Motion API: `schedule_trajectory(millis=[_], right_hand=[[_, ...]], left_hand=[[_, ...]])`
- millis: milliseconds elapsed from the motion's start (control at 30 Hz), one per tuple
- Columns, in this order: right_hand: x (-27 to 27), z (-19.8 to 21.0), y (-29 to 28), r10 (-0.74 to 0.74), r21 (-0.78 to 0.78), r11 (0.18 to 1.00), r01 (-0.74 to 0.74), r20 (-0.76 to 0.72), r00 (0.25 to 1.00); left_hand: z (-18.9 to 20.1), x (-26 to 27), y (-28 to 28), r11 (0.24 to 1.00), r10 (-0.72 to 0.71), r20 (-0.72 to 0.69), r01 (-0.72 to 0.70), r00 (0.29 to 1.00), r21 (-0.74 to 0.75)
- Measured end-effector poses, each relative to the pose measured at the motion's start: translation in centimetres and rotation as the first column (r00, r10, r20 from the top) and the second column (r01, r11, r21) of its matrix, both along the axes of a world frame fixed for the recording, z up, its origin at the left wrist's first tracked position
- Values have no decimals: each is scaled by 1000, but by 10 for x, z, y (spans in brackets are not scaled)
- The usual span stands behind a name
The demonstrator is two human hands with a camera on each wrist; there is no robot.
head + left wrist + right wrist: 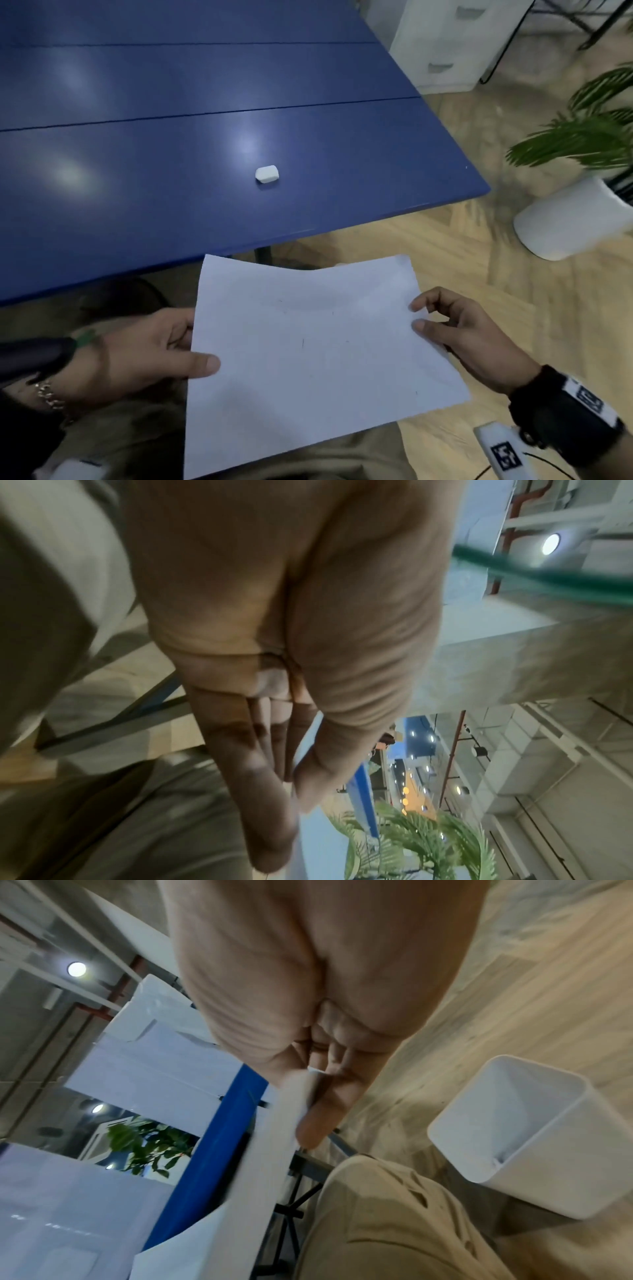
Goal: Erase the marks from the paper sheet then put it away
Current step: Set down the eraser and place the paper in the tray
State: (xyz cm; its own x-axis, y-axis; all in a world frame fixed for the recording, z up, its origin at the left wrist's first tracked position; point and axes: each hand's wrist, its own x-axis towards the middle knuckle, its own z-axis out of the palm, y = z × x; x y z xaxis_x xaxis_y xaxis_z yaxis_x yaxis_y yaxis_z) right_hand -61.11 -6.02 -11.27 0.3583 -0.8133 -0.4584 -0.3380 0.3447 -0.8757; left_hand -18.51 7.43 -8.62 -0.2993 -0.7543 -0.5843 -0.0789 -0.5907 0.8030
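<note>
A white paper sheet (308, 356) with a few faint dark flecks hangs in the air over my lap, off the near edge of the blue table (171, 154). My left hand (191, 356) pinches its left edge, thumb on top and fingers beneath. My right hand (423, 317) pinches the right edge between thumb and fingers. The right wrist view shows the sheet's edge (274, 1137) against my fingers (315, 1123). In the left wrist view the paper (308, 831) sits between thumb and fingers. A white eraser (267, 174) lies alone on the table.
A white bin (514, 1137) stands on the wooden floor at my right. A potted palm in a white pot (575, 219) stands past the table's right corner. White drawer units (445, 44) sit at the far right.
</note>
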Motion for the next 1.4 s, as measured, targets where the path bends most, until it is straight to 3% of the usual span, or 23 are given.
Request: schedule_trajectory(millis=[200, 433, 767, 1033, 1167, 1233, 1300, 1400], right_hand=[[-21, -49, -13, -4, 36, 999, 4, -12, 1000], [-16, -102, -53, -97, 87, 992, 90, 78, 992], [1, -168, -109, -154, 273, 952, 135, 49, 987], [7, -226, -128, -281, 310, 908, 281, -48, 959], [0, -239, -128, -324, 193, 919, 345, -130, 937], [2, -232, -126, -265, 33, 960, 279, -225, 938], [12, -208, -120, -104, -110, 991, 71, -338, 935], [47, -150, -95, 181, -226, 941, -254, -300, 937]], left_hand=[[-27, -44, -9, 965, 249, 12, -250, 968, 79], [-48, -50, -38, 972, 232, 132, -235, 964, 12], [-71, -69, -100, 917, 369, 296, -398, 881, 41], [-113, -81, -150, 971, 232, 406, -234, 884, -45], [-118, -94, -167, 973, 227, 468, -221, 854, -68], [-122, -99, -172, 981, 194, 508, -181, 839, -76], [-125, -104, -175, 984, 176, 534, -167, 827, -66], [-130, -114, -180, 985, 165, 577, -160, 800, -60]])
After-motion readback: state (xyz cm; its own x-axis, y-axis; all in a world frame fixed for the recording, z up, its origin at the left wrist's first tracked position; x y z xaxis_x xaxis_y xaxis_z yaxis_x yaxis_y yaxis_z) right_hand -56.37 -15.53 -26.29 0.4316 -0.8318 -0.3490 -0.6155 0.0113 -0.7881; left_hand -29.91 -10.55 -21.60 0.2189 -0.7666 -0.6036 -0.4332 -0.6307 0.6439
